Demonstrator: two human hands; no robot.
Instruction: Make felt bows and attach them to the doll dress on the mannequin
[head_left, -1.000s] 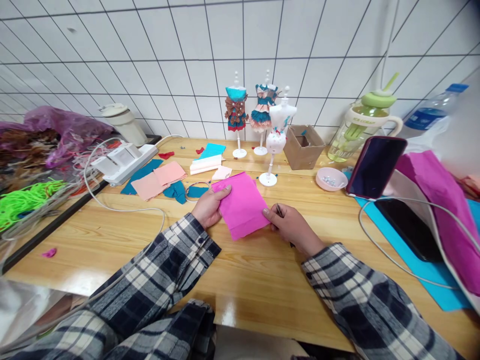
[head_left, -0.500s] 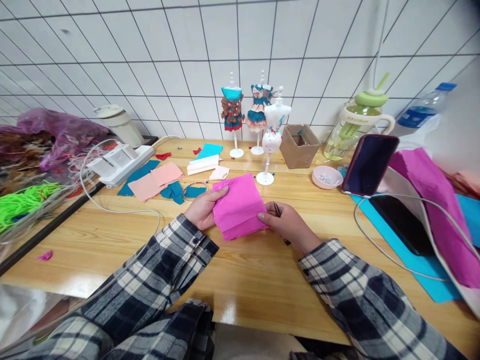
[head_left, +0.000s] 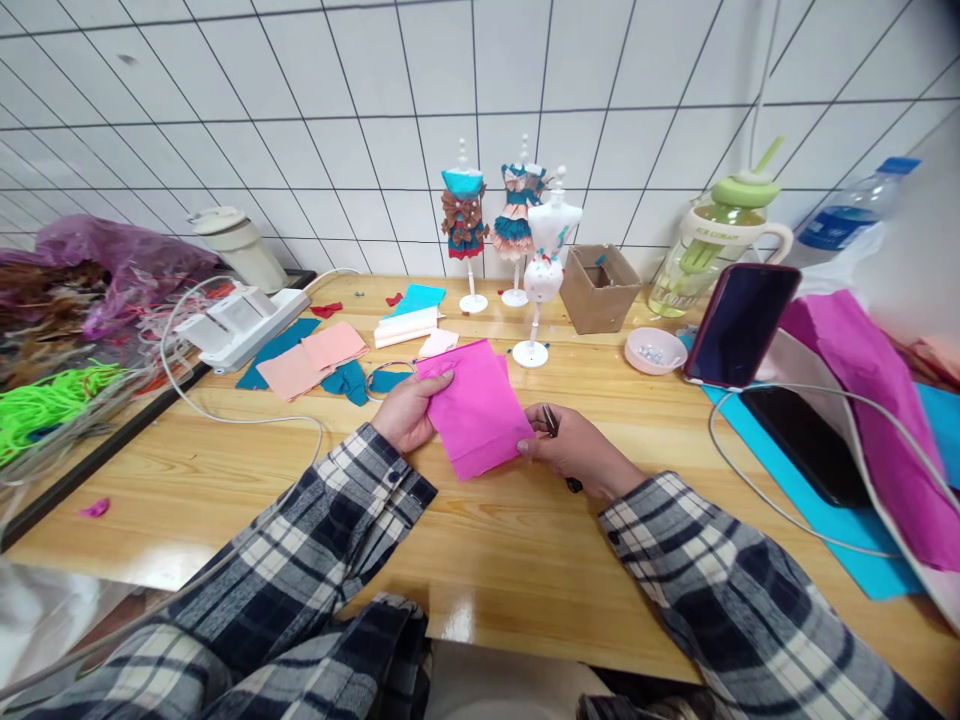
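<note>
Both my hands hold a piece of bright pink crepe paper (head_left: 478, 412) above the wooden table; it looks layered or folded. My left hand (head_left: 407, 408) is closed on its left edge, thumb on top. Its lower right corner is pinched by my right hand (head_left: 574, 445). A slim dark tool (head_left: 552, 421) also sits in the right hand, mostly hidden by the fingers, so its kind is unclear. Just beyond the paper stands a small white dress form (head_left: 545, 275) with red and teal bits on it. Two dressed miniature dress forms (head_left: 463, 215) stand behind.
Peach paper pieces (head_left: 313, 360), teal scraps and a white power strip (head_left: 251, 328) lie left. Right are a cardboard box (head_left: 600, 290), a pink bowl (head_left: 655, 352) of beads, a propped phone (head_left: 741, 325), a green-lidded bottle (head_left: 712, 245) and a cable. Bagged materials fill the far left.
The pink paper has turned slightly in my hands and now lies flatter, with its lower fold less visible. Both hands stay nearly in the same place, still gripping it.
</note>
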